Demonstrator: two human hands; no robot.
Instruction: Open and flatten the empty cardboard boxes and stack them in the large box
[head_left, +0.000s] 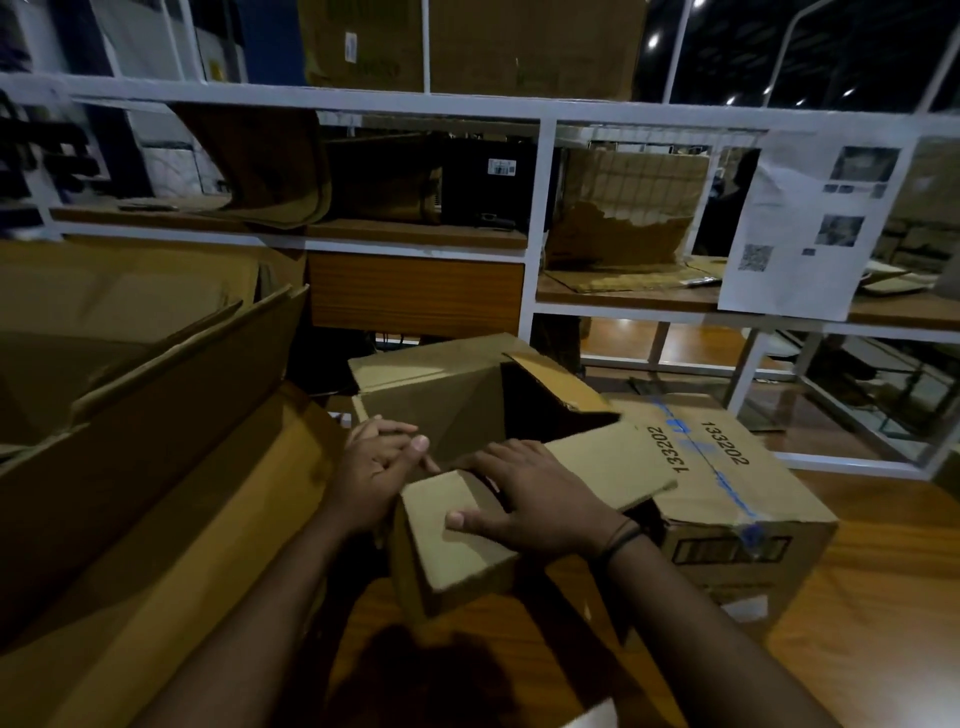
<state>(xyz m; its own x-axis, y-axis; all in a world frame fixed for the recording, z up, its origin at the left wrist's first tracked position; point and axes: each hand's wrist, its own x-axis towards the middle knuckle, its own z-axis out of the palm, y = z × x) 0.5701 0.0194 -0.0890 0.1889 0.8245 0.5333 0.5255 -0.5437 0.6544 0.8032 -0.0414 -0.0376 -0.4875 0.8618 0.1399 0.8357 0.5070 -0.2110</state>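
Observation:
A small brown cardboard box (457, 551) is held up in front of me at the centre of the view. My left hand (376, 467) grips its left top corner, thumb over the edge. My right hand (535, 499) lies spread on its top, fingers over a raised flap (608, 467). Behind it stands an opened box (441, 400) with its flaps up and a dark inside. To the right sits a printed box (727, 499) marked 133202, sealed with blue tape. The large box (156, 467) with long open flaps fills the left side.
A white metal shelf rack (535, 218) with wooden boards runs across the back, holding torn cardboard sheets (623, 208). A paper sheet (810, 223) hangs on the rack at the right. The floor (872, 597) is polished wood.

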